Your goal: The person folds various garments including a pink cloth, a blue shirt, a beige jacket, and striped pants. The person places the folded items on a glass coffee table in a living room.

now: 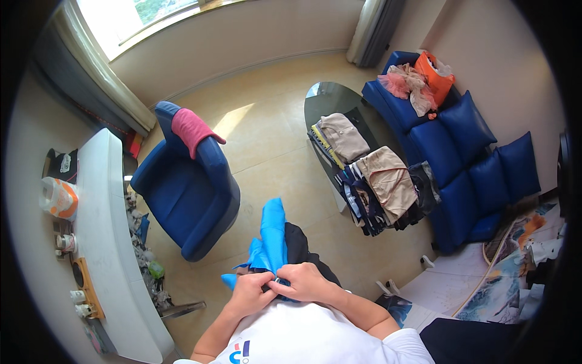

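A bright blue garment point(274, 233) hangs close in front of my body; its exact kind I cannot make out. One long blue piece sticks out away from me, and smaller folds spread to the left. My left hand point(251, 290) is closed on the garment's near edge, with fingertips pinched together. Right beside it, my right hand point(302, 282) pinches the same edge, and the thumbs almost meet. A small pale bit shows between the fingers, too small to name. Black cloth point(303, 246) shows behind the garment on the right.
A blue armchair point(185, 188) with a pink cloth point(195, 130) stands ahead left. Folded clothes point(382, 182) are stacked on a dark glass table point(327, 97) at right, before a blue sofa point(439, 148). Along the left runs a white counter point(100, 200).
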A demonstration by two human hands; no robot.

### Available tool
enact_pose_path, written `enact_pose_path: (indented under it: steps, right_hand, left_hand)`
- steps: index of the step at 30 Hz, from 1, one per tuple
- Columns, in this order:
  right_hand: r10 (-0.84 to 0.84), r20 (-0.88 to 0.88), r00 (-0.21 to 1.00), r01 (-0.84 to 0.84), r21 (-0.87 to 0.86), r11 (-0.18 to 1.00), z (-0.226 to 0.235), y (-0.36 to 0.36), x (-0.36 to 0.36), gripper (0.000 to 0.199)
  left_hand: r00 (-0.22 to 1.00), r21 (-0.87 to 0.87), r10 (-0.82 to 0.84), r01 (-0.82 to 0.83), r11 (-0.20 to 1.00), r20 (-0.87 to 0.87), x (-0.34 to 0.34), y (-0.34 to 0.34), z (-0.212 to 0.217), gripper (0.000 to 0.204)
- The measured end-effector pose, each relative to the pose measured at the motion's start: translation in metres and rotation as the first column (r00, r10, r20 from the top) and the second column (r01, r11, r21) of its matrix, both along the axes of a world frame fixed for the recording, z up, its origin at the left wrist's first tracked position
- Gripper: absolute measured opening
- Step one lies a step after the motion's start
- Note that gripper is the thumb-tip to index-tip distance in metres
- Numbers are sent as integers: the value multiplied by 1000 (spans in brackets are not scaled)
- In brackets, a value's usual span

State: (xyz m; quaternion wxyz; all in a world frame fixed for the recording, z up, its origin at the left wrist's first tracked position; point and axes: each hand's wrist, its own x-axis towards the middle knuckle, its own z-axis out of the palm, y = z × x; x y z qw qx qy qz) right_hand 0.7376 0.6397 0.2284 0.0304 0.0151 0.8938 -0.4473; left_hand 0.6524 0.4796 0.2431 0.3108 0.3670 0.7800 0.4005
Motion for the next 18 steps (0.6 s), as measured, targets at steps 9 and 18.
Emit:
enact_pose_path:
  steps: [9, 18]
  right_hand:
    - [40, 38, 998, -38, -41, 998, 8, -4, -1, 31]
    - [66, -25, 998, -65, 45, 997, 1, -4, 4, 30]
  left_hand:
    - [997, -43, -75, 75, 996, -14, -10, 1, 2, 14]
    - [997, -92, -81, 78, 993, -22, -10, 5, 9, 17]
